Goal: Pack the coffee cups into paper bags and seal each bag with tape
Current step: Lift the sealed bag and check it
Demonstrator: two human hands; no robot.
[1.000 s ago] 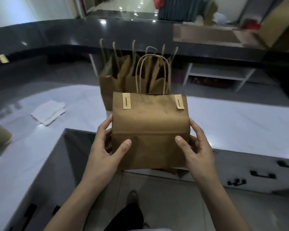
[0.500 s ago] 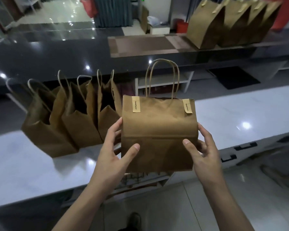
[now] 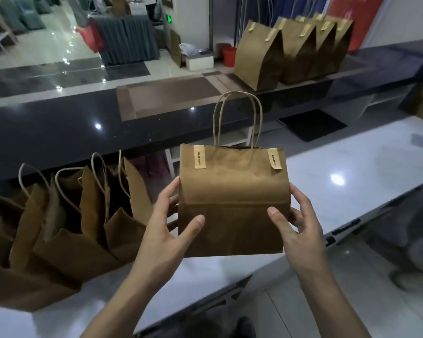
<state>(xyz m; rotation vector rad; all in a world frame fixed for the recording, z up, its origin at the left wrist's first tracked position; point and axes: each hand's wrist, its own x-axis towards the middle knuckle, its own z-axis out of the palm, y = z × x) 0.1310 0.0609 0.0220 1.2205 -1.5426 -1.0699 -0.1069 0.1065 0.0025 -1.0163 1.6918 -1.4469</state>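
One sealed paper bag [image 3: 232,206], two hands on it: left hand [image 3: 161,237], right hand [image 3: 300,228]. It's got two "Good luck!" tape strips [image 3: 199,157] and two twine handles [image 3: 237,118]. Left of that bag, at least four open bags [image 3: 88,215]; behind-right of it, four taped bags [image 3: 259,57].

A white counter [image 3: 352,198] fronts a dark glossy bar [image 3: 47,132]; beyond, shiny tiled floor [image 3: 47,52] reflects lights.
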